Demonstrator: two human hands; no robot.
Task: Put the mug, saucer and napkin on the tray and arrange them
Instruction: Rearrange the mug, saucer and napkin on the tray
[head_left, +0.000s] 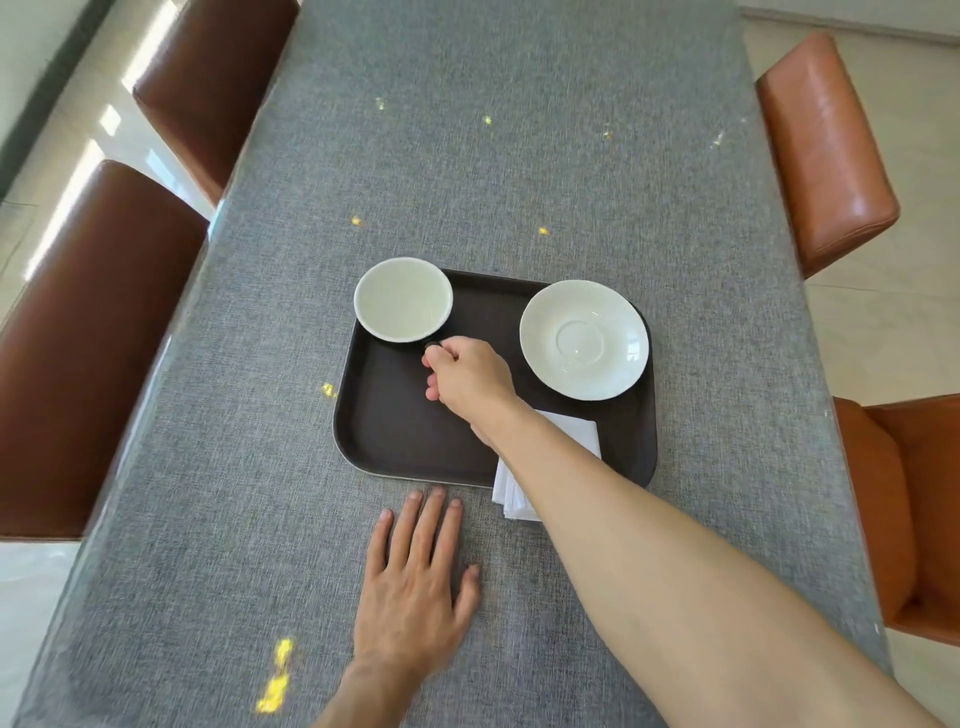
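Observation:
A dark brown tray (395, 431) lies on the grey table. The white mug (402, 300) stands upright in its far left corner, and my right hand (467, 376) is closed on the mug's handle at the near right side. A white saucer (584, 339) rests flat in the tray's far right corner, with nothing on it. The folded white napkin (569, 428) lies at the tray's near right, partly hanging over the near rim and largely hidden under my right forearm. My left hand (415, 587) lies flat on the table, fingers spread, just in front of the tray.
The grey tablecloth (493, 156) carries small yellow specks and a yellow streak (275, 680) at the near left. Two dark brown chairs (88, 338) stand along the left edge, two orange-brown chairs (826, 150) along the right.

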